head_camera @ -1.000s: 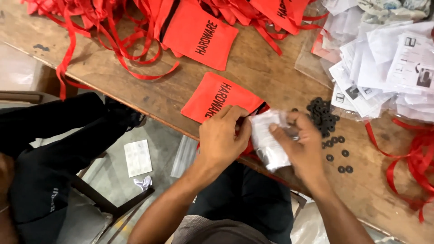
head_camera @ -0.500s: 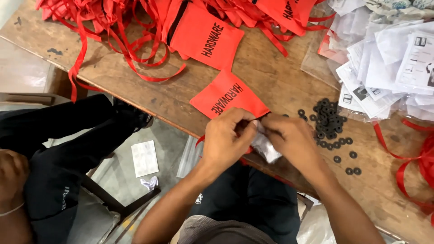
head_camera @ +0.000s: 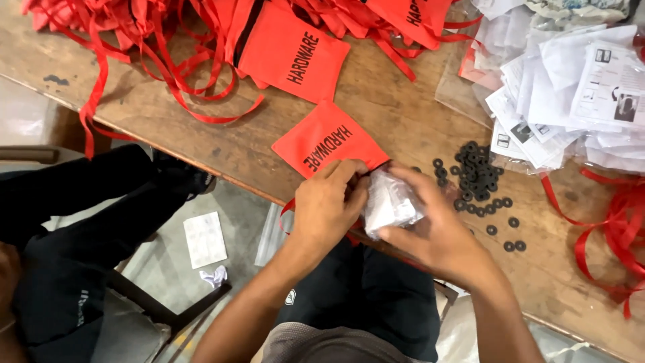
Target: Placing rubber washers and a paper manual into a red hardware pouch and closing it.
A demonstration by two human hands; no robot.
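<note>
Both hands meet at the near edge of the worn wooden table (head_camera: 403,114). Left hand (head_camera: 329,205) has its fingers curled and pinched on the mouth of a flat red fabric pouch with black lettering (head_camera: 322,144), which lies on the table just beyond the knuckles. Right hand (head_camera: 437,232) cups a crumpled white packet of paper and clear plastic (head_camera: 390,202) from below, thumb and fingers closed around it, so that the packet sits between the two hands and touches the pouch's opening.

Just to the right of the hands lies a loose heap of small black ring-shaped washers (head_camera: 478,178), with a few strays scattered nearer the table's edge. Farther right is a pile of white printed leaflets in clear bags (head_camera: 571,101). Along the far side, a tangle of red ribbon ties and more red pouches (head_camera: 201,40) spreads across the table (one pouch lies flat, close behind the held one). More red ribbon (head_camera: 615,215) loops at the right edge.
</note>
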